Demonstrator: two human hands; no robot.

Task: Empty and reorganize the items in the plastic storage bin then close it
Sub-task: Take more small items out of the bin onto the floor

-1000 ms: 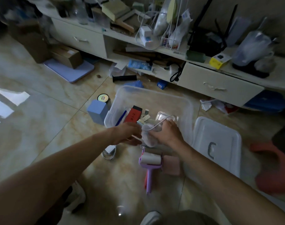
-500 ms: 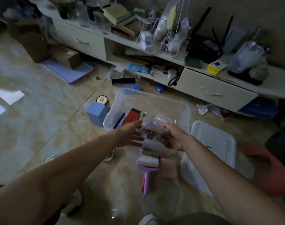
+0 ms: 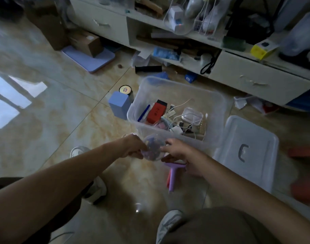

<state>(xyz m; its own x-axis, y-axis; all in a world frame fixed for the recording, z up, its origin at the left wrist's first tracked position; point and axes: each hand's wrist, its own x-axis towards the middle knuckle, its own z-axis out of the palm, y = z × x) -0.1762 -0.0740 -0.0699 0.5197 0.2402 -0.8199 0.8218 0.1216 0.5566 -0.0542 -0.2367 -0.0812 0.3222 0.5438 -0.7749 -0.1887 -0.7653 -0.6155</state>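
Note:
A clear plastic storage bin [image 3: 219, 110] stands open on the tiled floor. It holds a red box [image 3: 156, 110], a blue pen [image 3: 143, 113], white cables, a small clear case [image 3: 193, 115] and other small items. Its lid [image 3: 245, 152] lies flat on the floor to the right. In front of the bin, low over the floor, my left hand [image 3: 133, 147] and my right hand [image 3: 177, 150] both grip a round clear container [image 3: 152, 150] with purple bits inside. A purple lint roller [image 3: 172, 175] lies under my right hand.
A blue box [image 3: 119, 104] and a round black tin [image 3: 125, 90] sit left of the bin. A low white cabinet [image 3: 256, 80] cluttered with items runs along the back. A cardboard box [image 3: 88, 42] rests on a lilac board [image 3: 90, 58]. My shoes [image 3: 96, 187] are near the bottom.
Both hands have drawn back from over the bin toward me and down, carrying the round clear container out in front of the bin's near wall.

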